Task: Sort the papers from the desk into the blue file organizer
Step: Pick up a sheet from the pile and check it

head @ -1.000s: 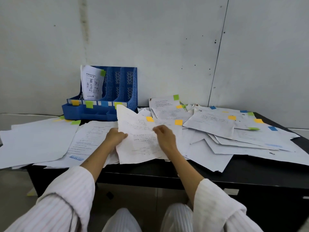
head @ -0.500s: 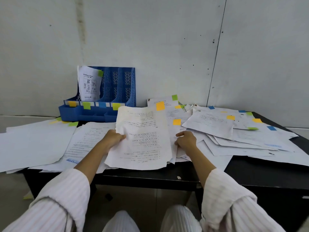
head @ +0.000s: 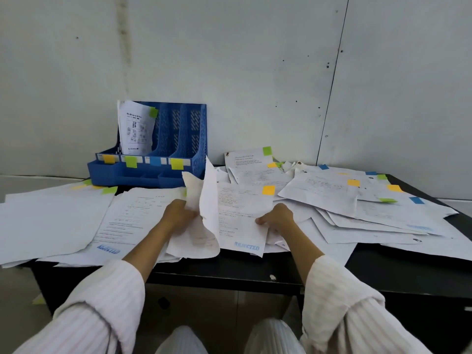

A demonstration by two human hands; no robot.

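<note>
Left hand [head: 178, 213] pinches a crumpled sheet [head: 196, 226]; right hand [head: 277, 217] grips the orange-tabbed sheet [head: 240, 215]. The blue file organizer [head: 158, 159] stands behind, nearer the left hand.

Loose papers [head: 332, 198] crowd the desk [head: 229, 274]; the organizer's [head: 189, 139] two right slots stand open.

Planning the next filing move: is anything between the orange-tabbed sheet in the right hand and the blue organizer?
Yes. The curled sheets held up by the left hand stand between the orange-tabbed sheet, pinched by the right hand, and the blue file organizer.
</note>
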